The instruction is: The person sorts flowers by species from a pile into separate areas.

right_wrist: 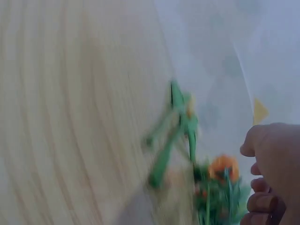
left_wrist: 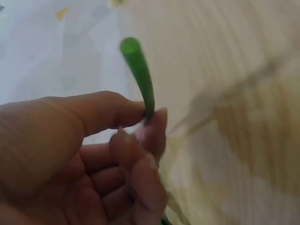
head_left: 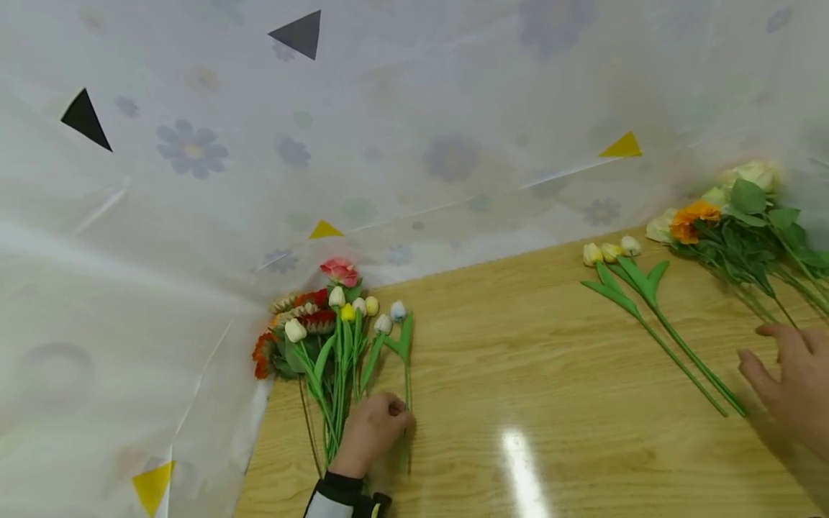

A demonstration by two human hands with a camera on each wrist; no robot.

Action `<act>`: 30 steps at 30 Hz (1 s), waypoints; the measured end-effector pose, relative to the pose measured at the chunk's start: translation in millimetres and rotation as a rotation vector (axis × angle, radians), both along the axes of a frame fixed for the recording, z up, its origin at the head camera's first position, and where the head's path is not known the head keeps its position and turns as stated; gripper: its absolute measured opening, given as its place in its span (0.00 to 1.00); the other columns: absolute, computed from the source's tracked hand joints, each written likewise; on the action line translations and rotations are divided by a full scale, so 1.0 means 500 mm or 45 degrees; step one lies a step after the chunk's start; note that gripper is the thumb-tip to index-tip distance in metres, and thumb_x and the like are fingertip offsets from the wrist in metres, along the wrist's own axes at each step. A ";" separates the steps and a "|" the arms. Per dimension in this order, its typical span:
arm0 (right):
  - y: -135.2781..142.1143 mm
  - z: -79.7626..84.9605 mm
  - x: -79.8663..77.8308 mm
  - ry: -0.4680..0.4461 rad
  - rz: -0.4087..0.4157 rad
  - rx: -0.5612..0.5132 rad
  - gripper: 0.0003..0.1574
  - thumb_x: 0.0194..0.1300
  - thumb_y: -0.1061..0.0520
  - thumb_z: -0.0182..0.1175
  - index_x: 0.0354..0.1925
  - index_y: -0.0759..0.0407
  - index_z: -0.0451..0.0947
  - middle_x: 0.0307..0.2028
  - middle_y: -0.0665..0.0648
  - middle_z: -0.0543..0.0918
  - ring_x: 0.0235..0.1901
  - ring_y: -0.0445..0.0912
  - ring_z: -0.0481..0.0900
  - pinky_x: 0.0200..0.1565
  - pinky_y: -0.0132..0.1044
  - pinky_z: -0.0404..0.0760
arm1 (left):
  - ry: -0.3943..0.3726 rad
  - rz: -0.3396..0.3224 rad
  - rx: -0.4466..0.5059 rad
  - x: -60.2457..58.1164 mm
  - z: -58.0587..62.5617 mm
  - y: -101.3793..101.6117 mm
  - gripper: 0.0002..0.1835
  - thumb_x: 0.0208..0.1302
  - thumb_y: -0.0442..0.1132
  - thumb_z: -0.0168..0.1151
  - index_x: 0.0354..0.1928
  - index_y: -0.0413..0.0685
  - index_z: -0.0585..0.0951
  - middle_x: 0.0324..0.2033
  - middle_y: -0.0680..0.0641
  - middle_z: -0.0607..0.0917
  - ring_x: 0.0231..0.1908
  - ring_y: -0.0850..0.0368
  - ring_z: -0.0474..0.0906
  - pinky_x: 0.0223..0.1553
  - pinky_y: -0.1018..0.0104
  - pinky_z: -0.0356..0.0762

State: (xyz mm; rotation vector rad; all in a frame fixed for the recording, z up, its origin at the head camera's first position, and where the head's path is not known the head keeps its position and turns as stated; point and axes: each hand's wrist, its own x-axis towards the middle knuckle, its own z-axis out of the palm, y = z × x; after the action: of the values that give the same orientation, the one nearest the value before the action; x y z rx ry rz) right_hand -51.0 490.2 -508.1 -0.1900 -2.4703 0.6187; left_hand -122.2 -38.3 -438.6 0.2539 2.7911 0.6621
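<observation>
My left hand pinches the stem of an artificial tulip with a pale blue head, at the right side of the left flower group. The left wrist view shows the green stem's cut end sticking up past the thumb and fingertip. Just left of this hand lie several white and yellow tulips. My right hand, fingers loosely bent and thumb apart, is over the table's right side, holding nothing visible. Nearest to it are tulips with yellow and white heads, blurred in the right wrist view.
Red and orange flowers and a pink one lie at the table's left corner. At the right back are white roses and an orange flower. A flower-patterned plastic sheet rises behind the wooden table.
</observation>
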 end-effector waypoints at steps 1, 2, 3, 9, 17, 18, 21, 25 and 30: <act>-0.024 0.015 0.002 -0.020 0.051 0.044 0.34 0.76 0.44 0.50 0.49 0.79 0.71 0.32 0.75 0.71 0.21 0.56 0.66 0.21 0.35 0.60 | -0.013 -0.021 0.060 -0.002 0.006 0.007 0.06 0.66 0.40 0.64 0.36 0.46 0.86 0.25 0.52 0.83 0.21 0.62 0.73 0.22 0.67 0.69; -0.049 0.025 0.007 -0.092 0.094 0.043 0.27 0.74 0.49 0.55 0.50 0.76 0.72 0.31 0.70 0.71 0.22 0.49 0.65 0.21 0.36 0.62 | -0.020 -0.041 0.115 -0.003 0.012 0.015 0.08 0.67 0.41 0.64 0.39 0.44 0.86 0.28 0.52 0.85 0.23 0.62 0.76 0.23 0.68 0.72; -0.072 0.033 0.008 -0.125 0.161 0.048 0.22 0.73 0.53 0.58 0.49 0.74 0.73 0.30 0.66 0.72 0.21 0.44 0.65 0.19 0.34 0.62 | -0.042 -0.052 0.172 -0.003 0.019 0.025 0.09 0.67 0.42 0.64 0.41 0.43 0.86 0.29 0.51 0.85 0.24 0.60 0.77 0.24 0.67 0.73; -0.224 0.064 0.003 -0.106 0.630 -0.276 0.06 0.68 0.66 0.60 0.44 0.60 0.80 0.24 0.43 0.75 0.20 0.29 0.63 0.21 0.27 0.64 | -0.107 -0.141 0.442 0.010 0.057 0.108 0.12 0.69 0.46 0.64 0.45 0.47 0.86 0.32 0.53 0.86 0.26 0.57 0.81 0.25 0.68 0.77; -0.368 0.089 0.009 -0.311 1.252 -0.776 0.11 0.75 0.64 0.52 0.44 0.53 0.80 0.23 0.49 0.78 0.18 0.31 0.68 0.21 0.29 0.72 | -0.121 -0.267 0.805 0.034 0.072 0.234 0.08 0.66 0.47 0.66 0.41 0.54 0.87 0.28 0.51 0.87 0.23 0.60 0.82 0.27 0.65 0.82; -0.375 0.090 0.011 -0.343 1.268 -0.822 0.10 0.75 0.64 0.52 0.43 0.53 0.80 0.23 0.51 0.77 0.18 0.32 0.67 0.20 0.29 0.72 | -0.112 -0.274 0.833 0.037 0.072 0.245 0.08 0.66 0.47 0.66 0.40 0.54 0.87 0.27 0.50 0.87 0.22 0.62 0.82 0.27 0.64 0.83; -0.384 0.088 0.016 -0.383 1.271 -0.904 0.10 0.75 0.63 0.52 0.42 0.54 0.79 0.21 0.56 0.76 0.15 0.33 0.65 0.19 0.30 0.69 | -0.095 -0.262 0.883 0.044 0.068 0.267 0.08 0.65 0.48 0.67 0.39 0.53 0.87 0.26 0.49 0.86 0.21 0.65 0.81 0.27 0.65 0.82; -0.379 0.084 0.020 -0.374 1.230 -0.911 0.07 0.75 0.63 0.53 0.40 0.55 0.78 0.21 0.56 0.76 0.15 0.34 0.65 0.18 0.30 0.70 | -0.095 -0.265 0.901 0.047 0.059 0.279 0.09 0.65 0.49 0.67 0.40 0.53 0.87 0.27 0.49 0.87 0.22 0.66 0.81 0.26 0.64 0.83; -0.339 0.076 0.011 -0.298 1.030 -0.737 0.06 0.73 0.62 0.56 0.38 0.55 0.80 0.22 0.46 0.77 0.17 0.33 0.67 0.19 0.30 0.69 | 0.049 -0.247 0.689 0.039 0.056 0.256 0.11 0.68 0.51 0.63 0.46 0.56 0.86 0.35 0.55 0.88 0.25 0.70 0.81 0.25 0.71 0.79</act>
State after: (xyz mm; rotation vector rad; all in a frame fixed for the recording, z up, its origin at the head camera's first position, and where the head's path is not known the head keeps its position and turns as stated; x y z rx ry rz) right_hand -45.3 320.6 -470.2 0.5823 -2.4622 1.7257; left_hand -102.9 89.7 -410.8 0.6336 2.5182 1.3574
